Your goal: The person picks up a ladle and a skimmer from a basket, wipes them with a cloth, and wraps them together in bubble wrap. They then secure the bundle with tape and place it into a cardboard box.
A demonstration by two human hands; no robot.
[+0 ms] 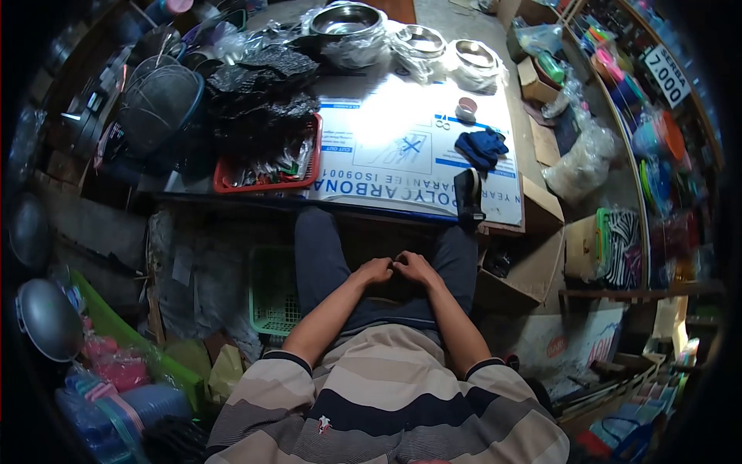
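Note:
My left hand (376, 270) and my right hand (416, 267) rest close together in front of my lap, between my knees. The fingers of both are curled in, and their tips nearly meet. Whatever they may hold is too small or too hidden to make out. Ahead of them is a table topped with a white polycarbonate sheet (371, 203). On its near right edge stands a black and white object (468, 195), with a crumpled dark blue cloth (481, 148) just behind it.
A red basket (318, 158) with packaged items sits at the table's left, beside black plastic (263, 85). Wrapped metal bowls (346, 21) line the back, and a small cup (466, 108) stands nearer. A green crate (272, 298) is beside my leg; a cardboard box (525, 267) lies right.

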